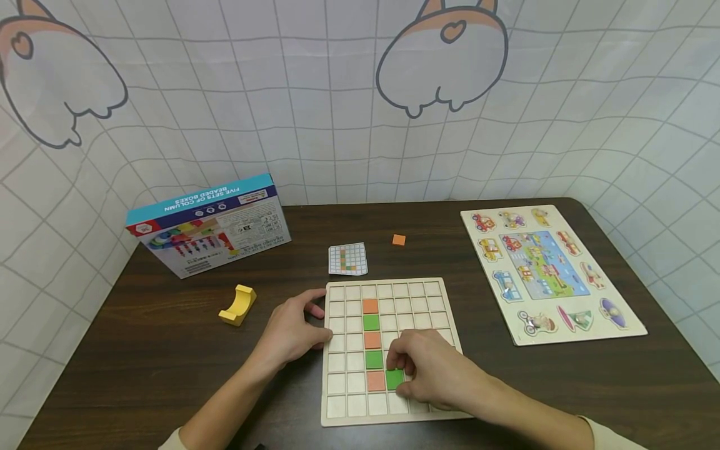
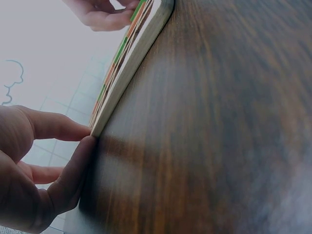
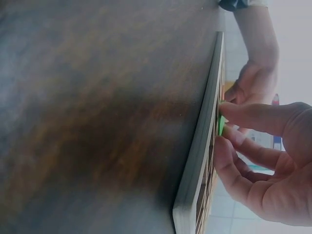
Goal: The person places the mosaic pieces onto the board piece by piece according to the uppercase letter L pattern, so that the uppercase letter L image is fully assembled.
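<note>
A pale wooden grid board (image 1: 337, 362) lies flat on the dark table. At its left edge my left hand (image 1: 289, 331) pinches the rim; thumb and a finger meet there in the left wrist view. My right hand (image 1: 435, 369) is over the lower middle, pinching a green square tile (image 1: 395, 379) between thumb and fingers. This tile sits at a cell just right of a pink-orange tile (image 1: 375, 381). Above that one, a column alternates green and orange, up to an orange tile (image 1: 370, 306). In the right wrist view the held green tile (image 3: 222, 126) shows close over the board.
Behind the board lie a small pattern card (image 1: 347, 259) and a loose orange tile (image 1: 399, 240). A yellow curved block (image 1: 239, 305) and a toy box (image 1: 210, 228) are on the left. A picture peg puzzle (image 1: 509, 319) lies on the right.
</note>
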Demonstrator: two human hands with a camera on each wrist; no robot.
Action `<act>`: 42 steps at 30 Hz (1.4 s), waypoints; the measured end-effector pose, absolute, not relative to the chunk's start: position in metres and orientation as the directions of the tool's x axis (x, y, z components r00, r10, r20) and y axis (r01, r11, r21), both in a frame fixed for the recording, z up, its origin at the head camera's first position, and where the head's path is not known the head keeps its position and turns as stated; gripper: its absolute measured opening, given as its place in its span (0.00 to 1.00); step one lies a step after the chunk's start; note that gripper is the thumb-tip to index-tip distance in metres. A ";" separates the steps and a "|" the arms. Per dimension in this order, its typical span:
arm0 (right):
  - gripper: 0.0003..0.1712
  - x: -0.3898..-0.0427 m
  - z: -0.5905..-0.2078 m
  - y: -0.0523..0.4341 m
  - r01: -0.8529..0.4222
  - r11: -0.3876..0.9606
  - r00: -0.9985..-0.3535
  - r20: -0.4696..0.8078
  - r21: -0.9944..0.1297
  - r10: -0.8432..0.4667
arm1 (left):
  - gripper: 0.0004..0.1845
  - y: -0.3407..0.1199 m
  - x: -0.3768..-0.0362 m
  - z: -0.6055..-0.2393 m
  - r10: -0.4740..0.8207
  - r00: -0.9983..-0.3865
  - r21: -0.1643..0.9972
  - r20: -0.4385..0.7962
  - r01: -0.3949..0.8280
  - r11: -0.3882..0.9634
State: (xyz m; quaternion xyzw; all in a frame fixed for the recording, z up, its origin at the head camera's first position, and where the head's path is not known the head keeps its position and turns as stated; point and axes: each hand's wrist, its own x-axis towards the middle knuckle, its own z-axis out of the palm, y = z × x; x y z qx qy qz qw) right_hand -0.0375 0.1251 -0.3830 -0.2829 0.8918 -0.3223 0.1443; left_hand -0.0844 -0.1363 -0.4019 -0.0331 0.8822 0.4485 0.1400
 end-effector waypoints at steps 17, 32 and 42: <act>0.18 -0.037 -0.382 0.126 -0.400 0.625 -0.797 -0.082 -0.671 -0.599 | 0.41 -0.136 -0.086 -0.403 0.061 -0.959 0.776 -0.278 -0.187 0.603; 0.16 -0.042 -0.378 0.125 -0.400 0.642 -0.806 -0.082 -0.654 -0.587 | 0.42 -0.136 -0.086 -0.404 0.058 -0.959 0.775 -0.277 -0.187 0.603; 0.15 -0.048 -0.376 0.128 -0.406 0.665 -0.828 -0.056 -0.626 -0.559 | 0.42 -0.136 -0.085 -0.403 0.054 -0.958 0.774 -0.280 -0.192 0.603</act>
